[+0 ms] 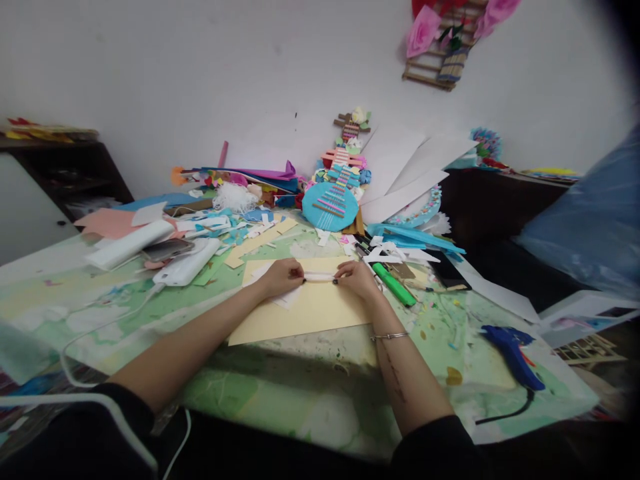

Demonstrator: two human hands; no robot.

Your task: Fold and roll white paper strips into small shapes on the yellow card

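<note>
Centrally, we see left hand (283, 277) and right hand (357, 279), fingers pinched on ends of white strip (319, 276), over cream sheet (310, 317); glue gun (515, 355) lower right.

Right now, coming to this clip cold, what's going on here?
A person pinches a narrow white piece by its ends, between the left hand and the right hand, over a cream sheet. Whether it touches the sheet is hard to tell. On the cluttered table, a blue glue gun lies to the right, not held.
</note>
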